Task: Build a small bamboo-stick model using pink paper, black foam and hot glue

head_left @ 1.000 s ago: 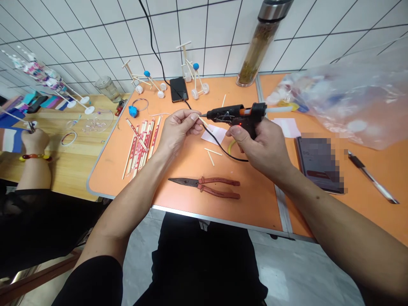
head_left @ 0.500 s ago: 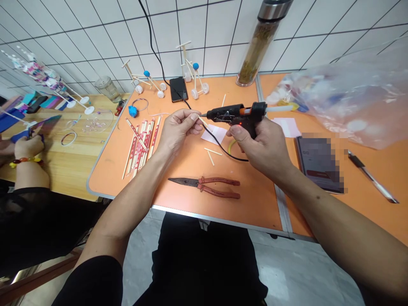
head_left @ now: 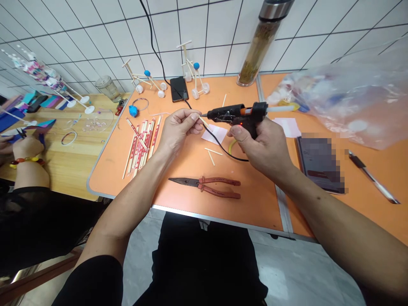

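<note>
My right hand (head_left: 261, 138) grips a black hot glue gun (head_left: 237, 114) with a white glue stick (head_left: 280, 109) in its back end and a small red light lit. Its nozzle points left, at the fingertips of my left hand (head_left: 178, 129). Between thumb and forefinger there I pinch a short thin wooden stick (head_left: 203, 121). The nozzle tip is at the stick's upper end; whether it touches cannot be made out. Below lie two short stick pieces (head_left: 213, 151) and long-nosed pliers (head_left: 204, 185) with red handles.
Paper-wrapped chopsticks (head_left: 140, 144) lie at left. Behind stand two small stick models (head_left: 196, 78) with white wheels, a black phone (head_left: 179, 89) and a tea bottle (head_left: 256, 46). A plastic bag (head_left: 350, 97), a dark tablet-like device (head_left: 318, 165) and a pen (head_left: 372, 176) are at right. A co-worker's hand (head_left: 28, 148) works at far left.
My hands, the glue gun and the stick have stayed nearly still. At far left, the co-worker's hands and the coloured piece by them have shifted slightly.
</note>
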The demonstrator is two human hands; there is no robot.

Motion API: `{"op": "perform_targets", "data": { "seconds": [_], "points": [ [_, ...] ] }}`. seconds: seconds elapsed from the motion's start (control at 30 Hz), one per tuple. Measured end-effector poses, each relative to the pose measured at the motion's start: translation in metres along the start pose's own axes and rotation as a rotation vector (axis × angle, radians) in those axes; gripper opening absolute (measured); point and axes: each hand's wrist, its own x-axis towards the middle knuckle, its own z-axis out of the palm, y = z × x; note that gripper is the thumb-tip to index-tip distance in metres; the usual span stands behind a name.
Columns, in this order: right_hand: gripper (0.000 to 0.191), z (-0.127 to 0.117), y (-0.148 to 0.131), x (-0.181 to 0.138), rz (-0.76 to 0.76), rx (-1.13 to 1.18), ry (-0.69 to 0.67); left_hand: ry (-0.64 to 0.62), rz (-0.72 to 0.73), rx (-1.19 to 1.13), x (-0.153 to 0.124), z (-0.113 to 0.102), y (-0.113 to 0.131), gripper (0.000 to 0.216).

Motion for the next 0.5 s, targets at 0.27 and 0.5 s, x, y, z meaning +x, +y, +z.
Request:
{"op": "perform_targets", "data": {
  "seconds": [0.27,0.5],
  "points": [
    [0.058,0.0008,0.0045,-0.0007,-0.029,-0.033,0.010,-0.013,0.015,0.001,0.0008,-0.0012,-0.0009,0.020],
    [0.054,0.0017,0.0050,-0.0004,-0.052,-0.021,0.018,0.012,0.007,0.042,0.0002,-0.0007,0.0001,0.025]
  ]
}}
